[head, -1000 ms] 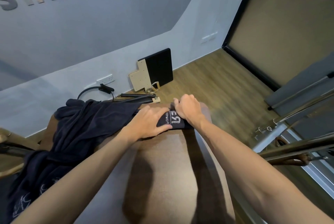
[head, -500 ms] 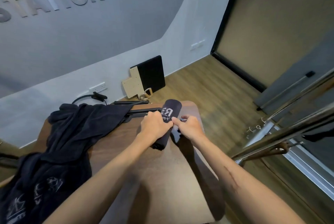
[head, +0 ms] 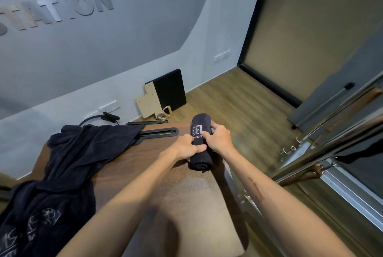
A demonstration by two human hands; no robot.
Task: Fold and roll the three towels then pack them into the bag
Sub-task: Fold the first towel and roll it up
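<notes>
Towels are seen in two places on the wooden bench (head: pixel 128 165). At the left edge, a heap of loose dark towels (head: pixel 68 165) is draped over the bench top and down its near-left side, with pale printed marks showing on the lowest folds. Just beyond the heap, near the far edge, a black slotted bar (head: pixel 159 132) is laid flat, its left end hidden under the cloth.

Toward the far right corner, a rolled dark towel (head: pixel 200 142) is held on the bench with its long axis pointing away from the person; a white logo is visible on its upper face and the spiral of the roll shows at its near end. The left hand (head: pixel 186 148) is curled against the roll's left side, the thumb laid across the top, so that the roll is gripped. The right hand (head: pixel 218 138) is wrapped over the roll from the right, its fingers bent down onto the printed area, and the roll is gripped there too. The two hands are nearly touching over the roll's middle.

Beyond the bench, a black and beige board (head: pixel 163 92) is leaned against the grey wall (head: pixel 103 59), and steel rails (head: pixel 331 138) are crossed at the right over the wooden floor (head: pixel 238 107).
</notes>
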